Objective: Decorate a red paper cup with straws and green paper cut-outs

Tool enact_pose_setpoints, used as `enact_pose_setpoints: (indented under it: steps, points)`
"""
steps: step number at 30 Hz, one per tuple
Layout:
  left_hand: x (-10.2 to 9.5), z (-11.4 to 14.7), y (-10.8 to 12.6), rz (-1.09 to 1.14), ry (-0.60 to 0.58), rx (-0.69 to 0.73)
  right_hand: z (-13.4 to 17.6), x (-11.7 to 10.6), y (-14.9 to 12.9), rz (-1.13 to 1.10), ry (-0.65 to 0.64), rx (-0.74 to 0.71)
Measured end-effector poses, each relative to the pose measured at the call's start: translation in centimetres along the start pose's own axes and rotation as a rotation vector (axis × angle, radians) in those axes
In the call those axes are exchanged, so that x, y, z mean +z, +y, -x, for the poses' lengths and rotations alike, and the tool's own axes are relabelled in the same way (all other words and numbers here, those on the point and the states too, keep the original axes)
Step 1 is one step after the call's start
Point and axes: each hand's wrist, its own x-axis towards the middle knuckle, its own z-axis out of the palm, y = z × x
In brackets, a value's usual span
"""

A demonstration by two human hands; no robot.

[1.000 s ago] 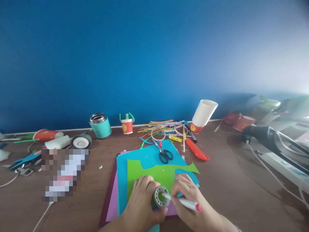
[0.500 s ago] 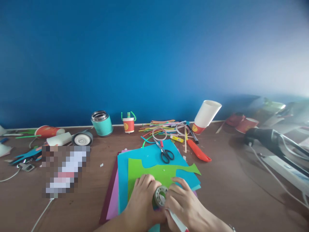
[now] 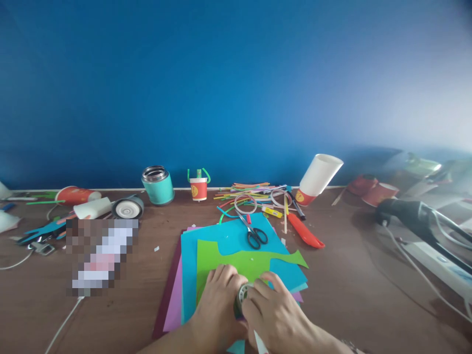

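My left hand (image 3: 221,302) is closed round the left side of a roll of tape (image 3: 240,300) with a pale printed ring, held on edge above the paper. My right hand (image 3: 275,309) is curled against the roll's right side and partly covers it. From under the right palm sticks out a slim white thing with red on it (image 3: 260,341); its kind cannot be made out. Below both hands lies a cut sheet of green paper (image 3: 245,263) on blue paper (image 3: 206,236), with purple sheets (image 3: 173,309) underneath. Black-handled scissors (image 3: 256,237) rest on the blue paper.
A red knife-like tool (image 3: 305,232), a yellow tube (image 3: 272,212) and coloured straws (image 3: 250,189) lie beyond the paper. Behind stand a teal flask (image 3: 158,189), a small red cup with green straw arms (image 3: 199,190) and tilted stacked paper cups (image 3: 319,177). Cables run at both sides.
My right hand has shifted slightly over the roll of tape, hiding more of its ring. Less of the white thing shows. The whole view has moved a little.
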Motion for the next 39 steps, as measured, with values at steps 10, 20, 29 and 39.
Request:
enact_pose_setpoints:
  steps: [10,20,29,39]
  points:
    - [-0.1,0.0,0.0,-0.033,0.067,0.046,-4.1,-0.5,1.9,-0.289,-0.284,0.507]
    - [-0.2,-0.1,0.2,-0.025,0.052,-0.001,-2.5,0.5,4.0,-0.969,-0.312,0.778]
    - [-0.3,0.0,0.3,-0.001,0.031,-0.003,1.3,0.1,2.4,-0.556,-0.067,0.334]
    - [-0.4,0.0,0.4,0.004,0.055,0.002,1.2,1.1,0.5,-0.270,0.091,0.237]
